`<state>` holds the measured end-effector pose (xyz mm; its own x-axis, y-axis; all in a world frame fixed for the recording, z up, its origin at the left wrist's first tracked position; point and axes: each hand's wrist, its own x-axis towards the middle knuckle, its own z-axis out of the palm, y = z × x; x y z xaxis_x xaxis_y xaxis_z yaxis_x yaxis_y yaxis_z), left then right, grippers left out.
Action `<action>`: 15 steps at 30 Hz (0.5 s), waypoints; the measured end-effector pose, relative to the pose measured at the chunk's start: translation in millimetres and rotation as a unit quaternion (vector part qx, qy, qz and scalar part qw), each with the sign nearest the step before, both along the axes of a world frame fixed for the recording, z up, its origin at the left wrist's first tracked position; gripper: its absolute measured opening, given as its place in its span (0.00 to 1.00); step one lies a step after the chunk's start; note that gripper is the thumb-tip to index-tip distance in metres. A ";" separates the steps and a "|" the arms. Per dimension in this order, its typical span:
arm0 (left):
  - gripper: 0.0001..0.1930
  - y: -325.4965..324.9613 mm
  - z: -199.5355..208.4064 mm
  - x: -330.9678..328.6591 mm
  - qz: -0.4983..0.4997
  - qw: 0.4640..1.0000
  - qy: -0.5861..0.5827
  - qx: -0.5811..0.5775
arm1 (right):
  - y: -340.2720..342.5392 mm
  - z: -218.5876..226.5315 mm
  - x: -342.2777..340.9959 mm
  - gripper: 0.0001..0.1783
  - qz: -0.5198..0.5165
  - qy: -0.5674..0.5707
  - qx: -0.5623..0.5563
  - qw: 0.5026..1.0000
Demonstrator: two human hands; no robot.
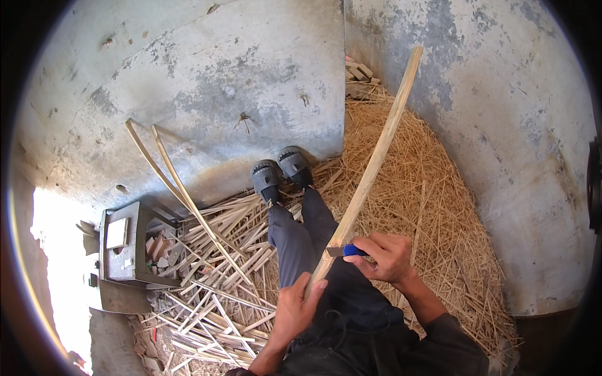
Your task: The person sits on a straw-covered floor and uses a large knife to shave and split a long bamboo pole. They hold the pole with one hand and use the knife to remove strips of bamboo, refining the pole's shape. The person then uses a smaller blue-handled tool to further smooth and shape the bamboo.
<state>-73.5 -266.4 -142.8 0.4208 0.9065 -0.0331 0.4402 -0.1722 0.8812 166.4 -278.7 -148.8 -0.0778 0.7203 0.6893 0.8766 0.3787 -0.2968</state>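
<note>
L hand: fingers wrapped round near end of pale strip (wood or bamboo, can't tell). Strip slants up & away over the legs, far end out toward R wall. R hand: fingers pinched tight on blue-handled knife, dark blade lying across strip just above L hand.

Step looks like trimming at that spot. Done well, imo: L grip firm, thumb well clear of edge; push strokes away from L hand; blade at low angle, thin cuts, esp. where grain lifts. Long free end will prob. lever, so brace near end vs. body. Turn strip btwn passes. Legs right under, so stop strokes short. Straw-like shavings heaped to R, loose strips to L.
</note>
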 end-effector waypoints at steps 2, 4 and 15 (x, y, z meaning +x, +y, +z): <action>0.21 0.9 -4.1 -3.2 -0.002 1.000 0.001 -0.014 | 1.2 0.0 -1.6 0.18 0.005 0.002 0.000 1.000; 0.21 1.4 -8.1 -6.7 -0.010 1.000 0.005 -0.014 | 4.7 -3.6 -0.4 0.17 -0.010 0.020 0.033 0.999; 0.21 -21.5 -29.5 -39.3 -0.059 0.986 -0.011 -0.157 | 7.6 -17.0 93.6 0.20 -0.176 0.220 0.018 0.959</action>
